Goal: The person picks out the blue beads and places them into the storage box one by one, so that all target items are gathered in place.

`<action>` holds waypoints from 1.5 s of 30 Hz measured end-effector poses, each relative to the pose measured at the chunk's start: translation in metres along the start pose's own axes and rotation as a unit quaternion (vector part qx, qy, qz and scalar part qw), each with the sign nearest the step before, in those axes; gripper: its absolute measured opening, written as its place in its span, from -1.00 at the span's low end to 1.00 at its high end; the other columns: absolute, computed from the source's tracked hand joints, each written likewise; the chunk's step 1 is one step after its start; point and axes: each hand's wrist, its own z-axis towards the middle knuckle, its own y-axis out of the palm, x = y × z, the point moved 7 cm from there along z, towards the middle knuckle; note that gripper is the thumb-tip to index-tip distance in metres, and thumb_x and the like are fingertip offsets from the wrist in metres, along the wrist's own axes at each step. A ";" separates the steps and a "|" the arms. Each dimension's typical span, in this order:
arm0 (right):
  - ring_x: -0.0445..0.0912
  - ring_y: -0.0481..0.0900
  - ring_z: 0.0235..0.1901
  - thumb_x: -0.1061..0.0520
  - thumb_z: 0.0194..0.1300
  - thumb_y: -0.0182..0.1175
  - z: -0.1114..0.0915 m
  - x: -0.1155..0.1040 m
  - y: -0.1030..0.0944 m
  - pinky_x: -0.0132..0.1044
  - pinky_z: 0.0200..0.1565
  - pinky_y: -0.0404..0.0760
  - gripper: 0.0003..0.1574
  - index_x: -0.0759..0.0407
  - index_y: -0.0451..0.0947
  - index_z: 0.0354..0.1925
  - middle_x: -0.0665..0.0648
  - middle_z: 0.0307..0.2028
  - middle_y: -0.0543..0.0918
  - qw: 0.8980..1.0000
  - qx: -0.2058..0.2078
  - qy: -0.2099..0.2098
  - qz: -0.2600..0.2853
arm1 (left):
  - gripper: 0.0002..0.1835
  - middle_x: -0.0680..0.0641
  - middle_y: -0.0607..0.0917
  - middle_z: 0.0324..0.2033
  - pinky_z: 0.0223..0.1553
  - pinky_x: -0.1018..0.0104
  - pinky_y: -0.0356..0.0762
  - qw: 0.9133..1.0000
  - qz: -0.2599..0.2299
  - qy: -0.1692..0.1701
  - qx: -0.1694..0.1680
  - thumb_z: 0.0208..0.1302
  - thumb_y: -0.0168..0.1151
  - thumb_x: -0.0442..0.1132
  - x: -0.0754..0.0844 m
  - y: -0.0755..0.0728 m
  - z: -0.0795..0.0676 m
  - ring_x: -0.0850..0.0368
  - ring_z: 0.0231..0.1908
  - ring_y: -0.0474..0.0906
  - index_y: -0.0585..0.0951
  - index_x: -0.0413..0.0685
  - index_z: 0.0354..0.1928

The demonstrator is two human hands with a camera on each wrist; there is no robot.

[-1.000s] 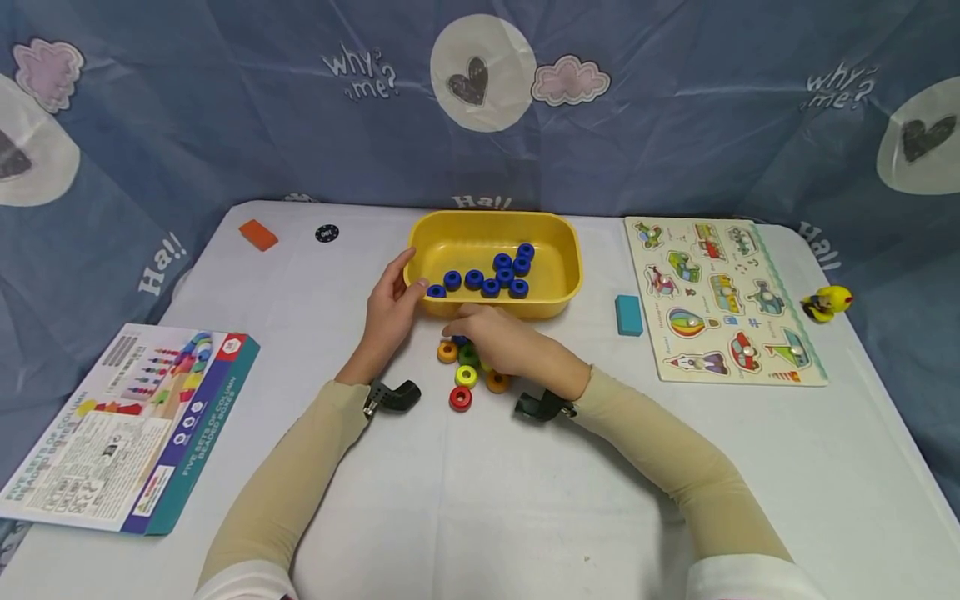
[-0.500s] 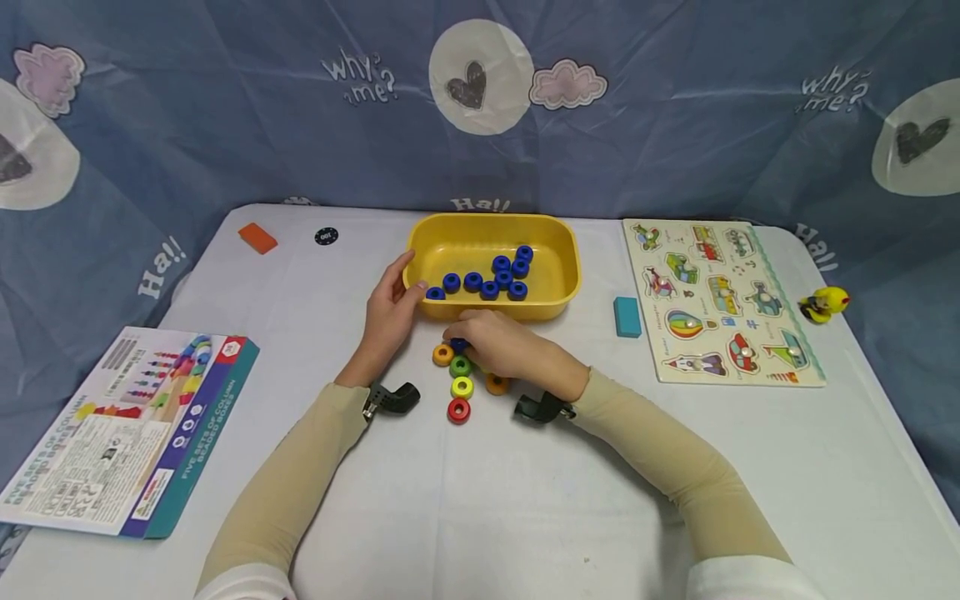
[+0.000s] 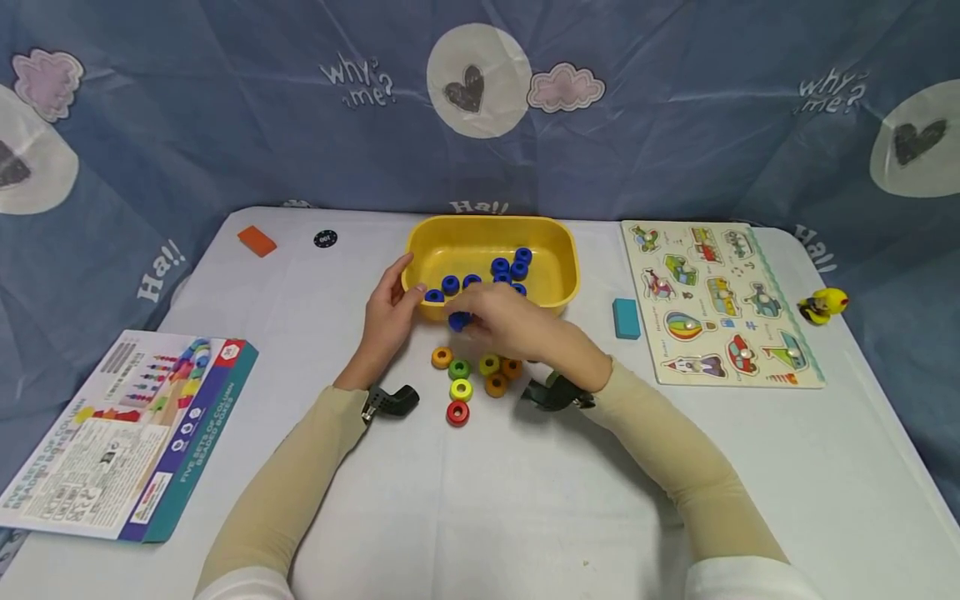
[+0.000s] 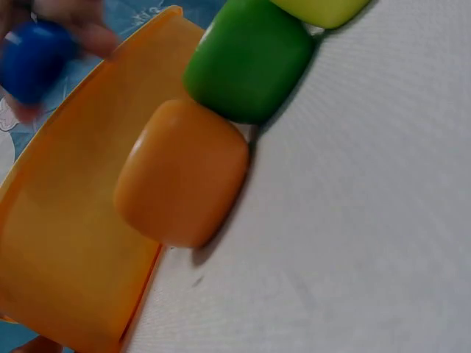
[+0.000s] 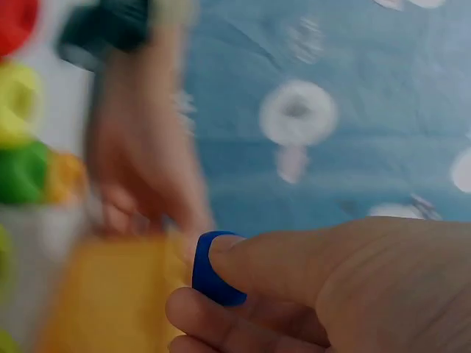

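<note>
My left hand [image 3: 390,310] holds the front left corner of a yellow plastic tub [image 3: 567,293], thumb at the rim. Between thumb and fingers, my right hand [image 3: 512,321] pinches a blue bead [image 5: 213,271] just above the tub's front wall. Several blue beads [image 3: 519,270] lie inside the tub; some are partly hidden behind the right hand. In front of it on the table sit an orange bead [image 3: 442,357], a green bead [image 3: 459,369], a yellow bead [image 3: 461,390] and a red bead [image 3: 457,413], with more orange and yellow beads [image 3: 489,363] beside them.
A bead-set box [image 3: 127,433] lies at the left. An orange block [image 3: 257,241] and a black chip [image 3: 325,239] are at the back left. To the right are a teal block [image 3: 626,318], a picture puzzle board [image 3: 720,304] and a yellow toy duck [image 3: 823,306].
My right hand has lifted a blue bead from the loose beads and moved it up to the tub's front rim, uncovering yellow and orange beads. The left hand keeps its place.
</note>
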 end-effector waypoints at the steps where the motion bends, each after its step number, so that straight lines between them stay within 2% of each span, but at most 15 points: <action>1: -0.06 0.59 -0.18 0.27 0.24 0.28 -0.001 0.003 -0.011 -0.27 -0.08 0.64 -0.64 0.23 0.64 0.04 0.13 -0.10 0.71 1.000 0.015 0.006 0.003 | -0.41 -0.12 0.21 0.48 0.43 0.14 0.26 1.000 0.002 -0.001 0.001 0.42 0.02 -0.28 0.000 0.000 0.000 -0.02 0.45 0.18 0.21 -0.13 0.46; 5: -0.01 0.62 -0.26 0.28 0.24 0.26 -0.006 0.033 -0.042 -0.19 -0.11 0.64 -0.61 0.28 0.62 0.06 0.21 -0.04 0.70 0.995 0.073 0.061 -0.006 | -0.40 -0.11 0.20 0.48 0.45 0.17 0.23 1.000 0.009 -0.005 0.005 0.41 0.03 -0.29 -0.001 -0.001 0.000 0.03 0.46 0.16 0.21 -0.14 0.46; 8: 0.02 0.64 -0.29 0.32 0.23 0.23 -0.008 0.064 -0.047 -0.14 -0.14 0.66 -0.62 0.33 0.62 0.04 0.27 -0.03 0.70 0.990 0.088 0.111 -0.017 | -0.40 -0.12 0.20 0.48 0.46 0.18 0.21 1.000 0.012 -0.006 0.008 0.41 0.03 -0.29 0.000 -0.001 0.000 0.04 0.47 0.14 0.21 -0.15 0.46; 10: 0.07 0.66 -0.19 0.34 0.21 0.22 -0.008 0.082 -0.043 -0.10 -0.05 0.67 -0.61 0.34 0.62 0.04 0.28 0.00 0.69 0.985 0.075 0.149 -0.032 | -0.40 -0.12 0.20 0.48 0.46 0.18 0.21 1.000 0.012 -0.008 0.009 0.41 0.03 -0.29 0.001 -0.002 -0.001 0.04 0.47 0.14 0.21 -0.14 0.46; 13: 0.10 0.62 0.03 0.35 0.19 0.19 -0.006 0.104 -0.030 -0.07 0.11 0.62 -0.58 0.33 0.61 0.06 0.28 0.04 0.67 0.976 0.032 0.211 -0.049 | -0.41 -0.11 0.20 0.48 0.46 0.18 0.21 1.000 0.010 -0.009 0.007 0.42 0.02 -0.28 0.001 -0.001 0.000 0.03 0.46 0.15 0.21 -0.13 0.46; 17: 0.08 0.56 0.13 0.32 0.21 0.19 -0.007 0.116 -0.022 -0.09 0.17 0.59 -0.53 0.29 0.58 0.12 0.26 0.11 0.63 0.962 -0.009 0.267 -0.050 | -0.41 -0.10 0.20 0.48 0.46 0.17 0.22 1.000 0.008 -0.010 0.006 0.42 0.03 -0.28 0.000 0.001 0.000 0.03 0.46 0.15 0.22 -0.11 0.46; 20: 0.07 0.57 0.05 0.31 0.21 0.19 -0.007 0.117 -0.022 -0.10 0.13 0.61 -0.53 0.27 0.58 0.12 0.25 0.10 0.63 0.961 -0.011 0.273 -0.045 | -0.41 -0.11 0.20 0.48 0.46 0.18 0.21 1.000 0.012 -0.010 0.008 0.41 0.03 -0.28 0.000 0.001 0.000 0.04 0.46 0.15 0.22 -0.12 0.46; 25: 0.08 0.58 -0.04 0.37 0.16 0.14 -0.006 0.119 -0.021 -0.08 0.08 0.62 -0.49 0.24 0.59 0.11 0.25 0.03 0.66 0.965 -0.008 0.257 -0.048 | -0.41 -0.11 0.21 0.48 0.46 0.18 0.22 1.000 0.012 -0.008 0.009 0.41 0.03 -0.28 0.001 0.001 0.000 0.05 0.46 0.16 0.22 -0.12 0.46; 30: 0.09 0.58 0.02 0.40 0.15 0.11 -0.005 0.120 -0.019 -0.06 0.12 0.61 -0.46 0.21 0.59 0.12 0.26 0.04 0.66 0.967 -0.005 0.251 -0.044 | -0.41 -0.12 0.21 0.47 0.44 0.18 0.24 1.000 0.007 -0.003 0.008 0.41 0.03 -0.30 0.002 0.000 -0.001 0.03 0.46 0.17 0.22 -0.14 0.45; 37: 0.09 0.57 0.01 0.41 0.16 0.09 -0.006 0.121 -0.018 -0.06 0.13 0.60 -0.47 0.20 0.58 0.11 0.25 0.01 0.65 0.964 0.009 0.264 -0.036 | -0.41 -0.13 0.20 0.48 0.45 0.16 0.22 1.000 0.006 -0.001 0.005 0.41 0.02 -0.31 0.002 0.001 0.000 0.01 0.47 0.15 0.21 -0.14 0.46; 45: 0.09 0.60 0.01 0.41 0.18 0.09 -0.007 0.118 -0.020 -0.06 0.10 0.63 -0.49 0.22 0.58 0.11 0.26 -0.01 0.66 0.964 0.027 0.261 -0.038 | -0.41 -0.13 0.20 0.48 0.45 0.15 0.22 1.000 0.005 -0.004 0.007 0.42 0.02 -0.31 0.003 0.000 -0.001 -0.01 0.47 0.14 0.21 -0.16 0.45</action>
